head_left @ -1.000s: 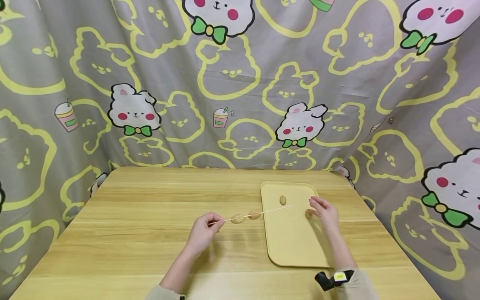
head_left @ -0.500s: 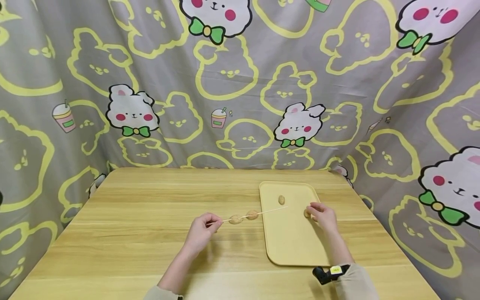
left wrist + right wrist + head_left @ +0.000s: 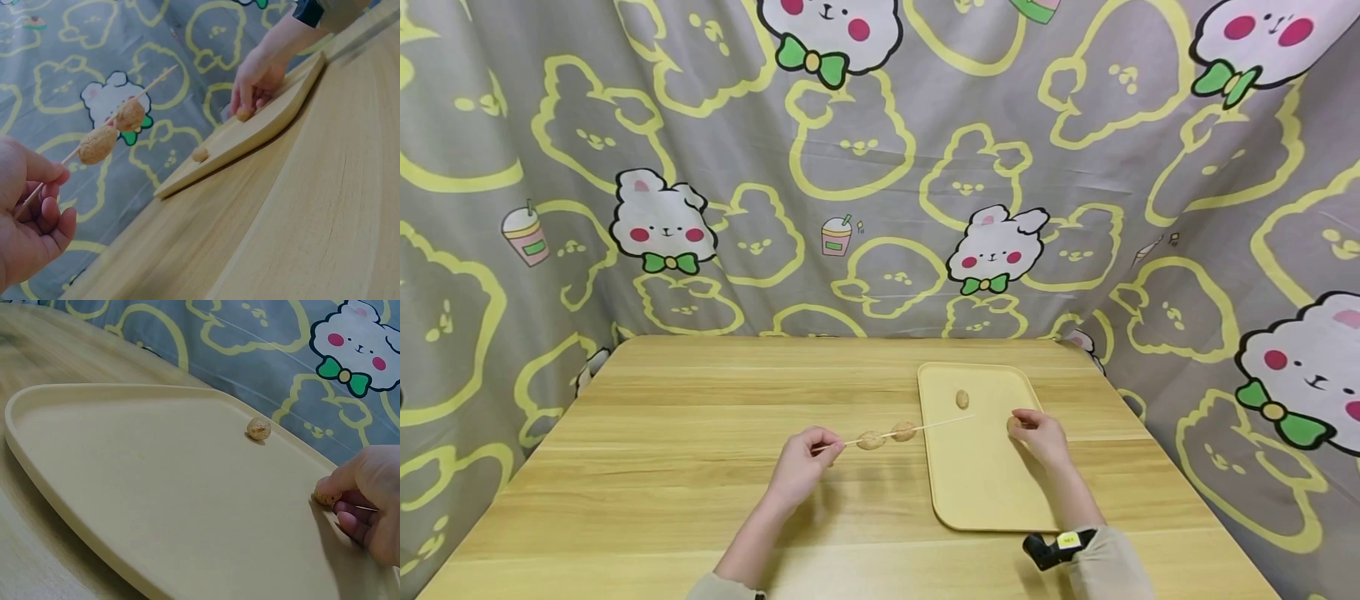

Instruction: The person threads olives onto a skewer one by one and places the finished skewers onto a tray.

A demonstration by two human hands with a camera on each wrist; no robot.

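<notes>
My left hand [image 3: 805, 461] pinches a thin wooden skewer [image 3: 154, 83] near its lower end and holds it slanting up above the table. Two brown, wrinkled oval meatballs [image 3: 98, 144] are threaded on it, one after the other, with the bare tip pointing over the tray. On the right, my right hand [image 3: 1042, 437] pinches a loose meatball [image 3: 326, 497] between thumb and fingers, low over the yellow tray [image 3: 985, 492]. Fingers partly cover that meatball. Another loose meatball [image 3: 259, 429] lies on the tray toward its far side.
The tray with its low raised rim rests on the right half of a wooden table [image 3: 700, 392]. A grey patterned curtain [image 3: 880, 275] hangs behind and along both sides. A black wrist strap [image 3: 1060, 548] sits at my right sleeve.
My right hand has come down to the loose meatball on the tray and closed its fingers on it. The left hand and skewer stay nearly still.
</notes>
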